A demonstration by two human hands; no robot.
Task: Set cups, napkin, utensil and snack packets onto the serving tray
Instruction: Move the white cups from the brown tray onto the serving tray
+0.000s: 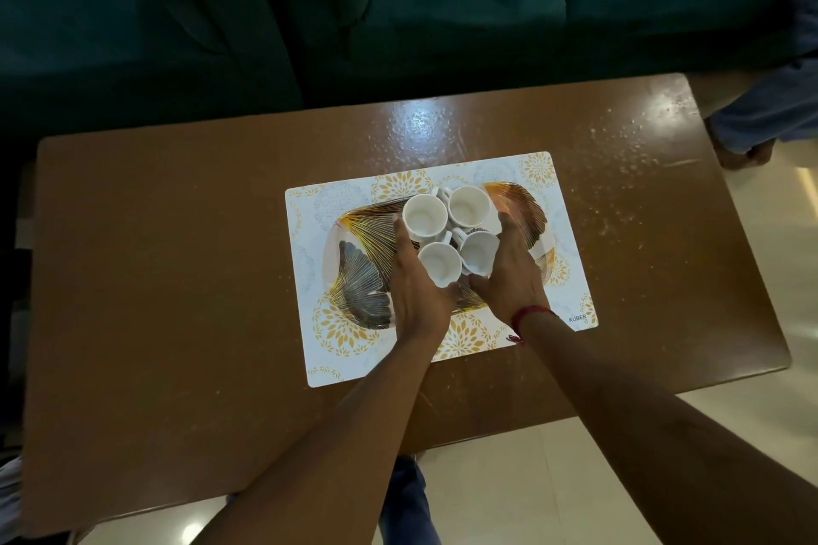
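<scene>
Several empty white cups (425, 215) stand bunched together in the middle of the serving tray (354, 274), which has a gold and dark leaf pattern. My left hand (414, 283) lies along the left side of the bunch, fingers fairly straight and the thumb by the nearest cup (439, 263). My right hand (509, 274) mirrors it on the right side, fingers straight against the right front cup (480, 250) and thumb at its base. Both hands touch the cups from outside. No napkin, utensil or snack packet is in view.
The tray sits on a white placemat (571, 279) with gold flowers, on a glossy brown table (177, 257). A dark green sofa (398, 13) runs behind the table. Another person's legs in blue trousers (761, 115) are at the far right corner.
</scene>
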